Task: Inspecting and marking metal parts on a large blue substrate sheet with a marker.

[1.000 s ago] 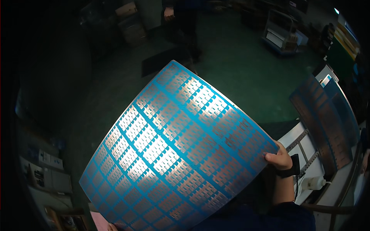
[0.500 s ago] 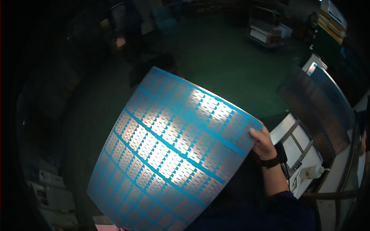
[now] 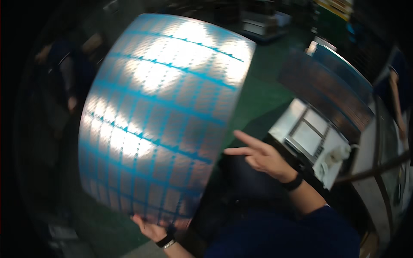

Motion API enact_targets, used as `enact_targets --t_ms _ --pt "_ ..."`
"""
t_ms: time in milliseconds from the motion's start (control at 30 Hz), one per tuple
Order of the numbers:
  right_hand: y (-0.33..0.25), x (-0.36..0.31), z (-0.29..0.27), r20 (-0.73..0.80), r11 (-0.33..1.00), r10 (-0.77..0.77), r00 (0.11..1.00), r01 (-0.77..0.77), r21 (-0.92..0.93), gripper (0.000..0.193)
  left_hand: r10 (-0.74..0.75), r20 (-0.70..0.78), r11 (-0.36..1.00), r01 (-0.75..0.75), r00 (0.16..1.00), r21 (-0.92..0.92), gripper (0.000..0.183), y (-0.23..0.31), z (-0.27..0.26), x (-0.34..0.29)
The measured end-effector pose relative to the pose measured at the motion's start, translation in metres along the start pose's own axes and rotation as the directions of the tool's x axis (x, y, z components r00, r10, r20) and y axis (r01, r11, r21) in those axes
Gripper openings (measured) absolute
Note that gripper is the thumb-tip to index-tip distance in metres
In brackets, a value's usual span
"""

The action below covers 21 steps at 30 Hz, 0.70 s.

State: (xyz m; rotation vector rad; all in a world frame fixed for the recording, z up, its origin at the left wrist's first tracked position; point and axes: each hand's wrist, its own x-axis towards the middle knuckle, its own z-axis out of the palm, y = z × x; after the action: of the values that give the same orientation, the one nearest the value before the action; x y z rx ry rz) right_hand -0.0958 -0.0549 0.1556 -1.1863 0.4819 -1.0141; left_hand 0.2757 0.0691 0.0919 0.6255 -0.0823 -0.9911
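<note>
- Here at 9 to 10 o'clock, the blue-and-copper circuit panel [image 3: 159, 112] is held up, tilted and lit by bright glare!
- At 7 o'clock its lower edge is gripped by the left hand [image 3: 150, 228], with a dark wristband [image 3: 165, 241] worn just below.
- Over at 4 o'clock, the right hand [image 3: 266, 159] is held wide, two fingers parted in a V just beside the panel's edge; whether the panel is touched there cannot be told.
- At 3 o'clock a white bench [image 3: 287, 119] is seen, crossed by dark perforated strips, with a pale plastic bottle [image 3: 342, 152] near its far side.
- Between 2 and 3 o'clock, another patterned panel [image 3: 322, 88] is stood upright.
- At 10 o'clock a blurred co-worker [image 3: 65, 69] is glimpsed; toward 3 o'clock, another person's bare arm [image 3: 395, 94].
</note>
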Motion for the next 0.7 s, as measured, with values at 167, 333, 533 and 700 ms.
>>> enact_targets --t_ms 167,333,533,700 --pt "0.009 -0.031 -0.023 -0.615 0.981 -0.169 0.771 0.192 -0.028 0.054 0.114 0.119 0.993 -0.118 0.986 0.028 0.021 -0.069 0.032 0.012" --pt "0.012 0.017 -0.044 -0.07 0.979 -0.07 0.995 0.082 0.186 0.033 0.065 0.257 0.985 -0.021 0.964 -0.171 0.017 -0.043 0.036 -0.036" --pt "0.021 0.062 -0.044 -0.455 0.905 -0.396 0.798 0.255 -0.34 0.026 -0.077 0.169 0.918 0.004 0.983 0.397 0.03 -0.005 -0.012 -0.053" --pt "0.023 0.091 -0.06 -0.045 0.484 -0.528 0.848 0.258 -0.836 0.034 0.903 -0.288 0.33 -0.085 0.32 0.94 0.023 0.084 -0.235 -0.09"
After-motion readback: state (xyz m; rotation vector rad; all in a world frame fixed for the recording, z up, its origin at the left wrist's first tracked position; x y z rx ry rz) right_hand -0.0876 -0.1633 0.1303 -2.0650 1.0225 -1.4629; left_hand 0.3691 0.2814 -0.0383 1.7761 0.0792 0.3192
